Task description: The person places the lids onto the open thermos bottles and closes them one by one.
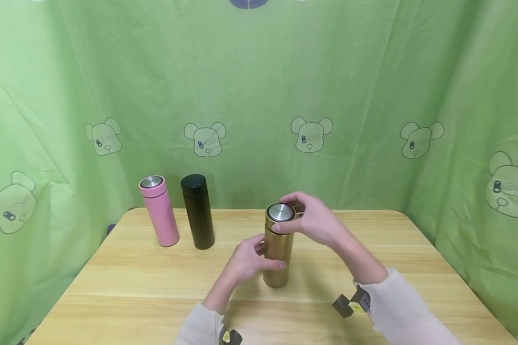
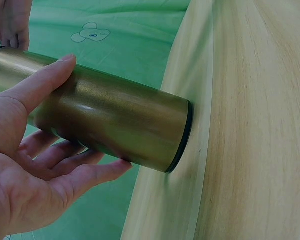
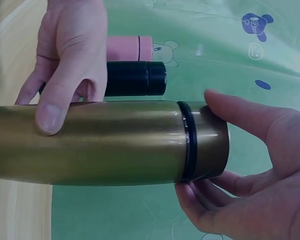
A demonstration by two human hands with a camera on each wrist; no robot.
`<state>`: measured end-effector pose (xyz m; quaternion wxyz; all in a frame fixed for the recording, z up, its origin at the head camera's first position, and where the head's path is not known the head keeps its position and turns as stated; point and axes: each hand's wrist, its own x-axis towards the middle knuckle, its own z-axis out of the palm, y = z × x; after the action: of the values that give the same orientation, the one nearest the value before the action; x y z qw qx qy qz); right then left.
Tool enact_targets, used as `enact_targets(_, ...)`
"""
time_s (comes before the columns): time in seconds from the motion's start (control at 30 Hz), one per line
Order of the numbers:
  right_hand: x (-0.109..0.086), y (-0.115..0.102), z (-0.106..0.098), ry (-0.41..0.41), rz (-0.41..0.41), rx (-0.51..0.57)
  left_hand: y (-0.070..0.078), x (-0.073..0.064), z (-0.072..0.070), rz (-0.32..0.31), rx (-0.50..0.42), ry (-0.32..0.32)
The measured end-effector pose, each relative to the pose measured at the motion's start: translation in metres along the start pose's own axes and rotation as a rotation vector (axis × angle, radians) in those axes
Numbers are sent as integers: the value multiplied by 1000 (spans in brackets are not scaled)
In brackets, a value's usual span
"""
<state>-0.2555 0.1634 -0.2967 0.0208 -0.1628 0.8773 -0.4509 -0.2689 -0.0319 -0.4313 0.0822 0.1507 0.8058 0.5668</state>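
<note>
A gold thermos flask (image 1: 278, 247) with a steel-topped lid (image 1: 281, 212) stands upright at the middle of the table. My left hand (image 1: 247, 261) holds its body, thumb across the near side and fingers behind; the left wrist view shows the thumb and fingertips on the gold wall (image 2: 135, 125). At the top, my right hand (image 1: 317, 223) grips the lid with thumb and fingers on opposite sides. In the right wrist view a dark ring (image 3: 188, 142) shows between lid and body. Whether the lid has turned cannot be told.
To the left stand a pink thermos flask (image 1: 163, 215) with a steel top and a black thermos flask (image 1: 200, 215), side by side. The wooden table (image 1: 134, 297) ends at a green curtain (image 1: 259, 96) printed with bear heads.
</note>
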Motion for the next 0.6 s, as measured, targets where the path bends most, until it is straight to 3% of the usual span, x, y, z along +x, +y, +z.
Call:
enact_targets(0.33,1,2,3,44,7,-22,1,-1,0,-3,9,-3)
enact_targets(0.6,-1,0,-1,-32,20,16,0,0,-1,-8,-5,-8)
